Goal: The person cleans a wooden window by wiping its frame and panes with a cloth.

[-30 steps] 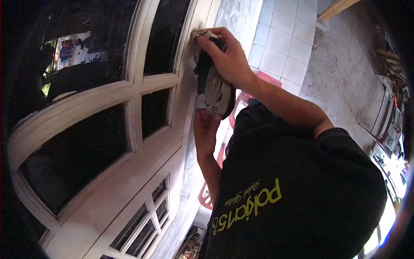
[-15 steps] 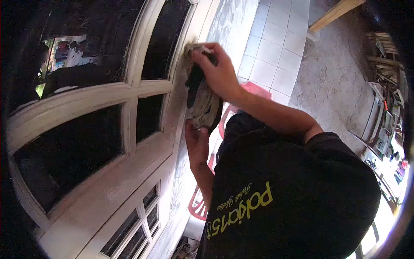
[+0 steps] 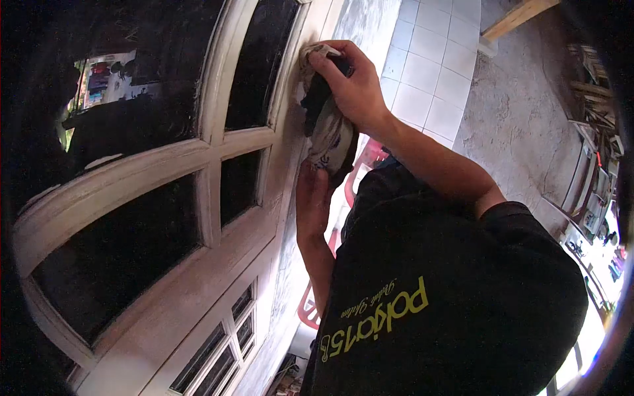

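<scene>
A dirty cream-and-dark cloth (image 3: 328,135) hangs bunched between my two hands beside the edge of the door (image 3: 264,228). My right hand (image 3: 353,86) pinches its upper end, thumb and fingers closed, and presses a crumpled pale part against the white door frame. Lower down, my left hand (image 3: 314,191) has its fingertips at the bottom end of the cloth, close to the door surface. Part of the left fingers is hidden by the cloth.
Dark glass panes (image 3: 119,244) fill the door's upper part. Behind my arms are a red plastic chair (image 3: 308,310), a white tiled surface (image 3: 432,72) and a bare grey wall (image 3: 508,119). A wooden beam (image 3: 518,20) slants at the top, and stacked wood (image 3: 591,86) stands at right.
In the picture, both hands and the cloth have shifted up and to the right. The door has shifted right too as the view moved. Both hands keep hold of the cloth.
</scene>
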A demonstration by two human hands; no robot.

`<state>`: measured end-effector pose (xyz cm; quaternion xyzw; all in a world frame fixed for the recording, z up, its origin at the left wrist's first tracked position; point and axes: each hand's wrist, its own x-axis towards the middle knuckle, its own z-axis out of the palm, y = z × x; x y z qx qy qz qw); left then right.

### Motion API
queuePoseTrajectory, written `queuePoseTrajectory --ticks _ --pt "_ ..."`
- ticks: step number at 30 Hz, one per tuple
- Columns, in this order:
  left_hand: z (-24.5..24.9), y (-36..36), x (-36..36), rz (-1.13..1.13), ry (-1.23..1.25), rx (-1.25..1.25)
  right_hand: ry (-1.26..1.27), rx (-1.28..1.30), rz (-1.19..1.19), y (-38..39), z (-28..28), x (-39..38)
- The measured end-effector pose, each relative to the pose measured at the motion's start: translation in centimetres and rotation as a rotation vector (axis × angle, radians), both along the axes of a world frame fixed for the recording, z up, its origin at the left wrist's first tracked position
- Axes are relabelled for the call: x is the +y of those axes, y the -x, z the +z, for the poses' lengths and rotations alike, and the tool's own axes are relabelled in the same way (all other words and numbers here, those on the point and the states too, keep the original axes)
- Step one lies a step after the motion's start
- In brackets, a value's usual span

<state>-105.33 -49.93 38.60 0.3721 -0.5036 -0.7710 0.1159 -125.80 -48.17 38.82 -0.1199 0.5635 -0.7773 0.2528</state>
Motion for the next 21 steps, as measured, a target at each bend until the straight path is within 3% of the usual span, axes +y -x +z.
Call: queuePoseTrajectory --ticks 3,6,7,9,11,14,15,16,18,21 --pt "-0.1 -2.0 0.2 0.047 -0.05 -0.074 -0.089 0.136 -0.026 -1.9 -0.6 0.2" --pt "-1.9 -5.8 -0.5 -0.187 0.057 -0.036 -0.171 0.302 0.048 -6.0 -0.8 1.6" --pt "-2.1 -7.3 -0.6 -0.22 -0.073 0.037 -0.146 0.311 0.067 -6.8 -0.5 2.0" --pt "-2.3 -8.2 -0.5 -0.2 -0.111 0.037 -0.096 0.33 0.107 -7.6 -0.1 2.4" --pt "-2.5 -7.6 -0.8 -0.215 -0.066 0.081 -0.101 0.372 0.101 -6.7 -0.6 2.3" --pt "-1.2 -3.6 -0.6 -0.192 0.077 -0.118 -0.154 0.397 -0.055 -4.1 -2.3 0.8" --pt "-1.3 -3.0 -0.3 -0.071 -0.007 -0.055 -0.032 0.155 -0.067 -2.4 -1.8 -0.1" --pt "-0.8 -1.9 -0.1 -0.048 -0.011 -0.051 -0.078 0.093 -0.054 -0.6 0.1 0.2" --pt "0.4 0.0 0.1 -0.014 -0.019 -0.043 0.018 0.094 -0.099 0.7 -0.5 -0.8" --pt "-1.1 -1.7 0.1 -0.037 -0.044 0.063 -0.171 0.292 -0.157 -1.6 -1.7 -0.7"
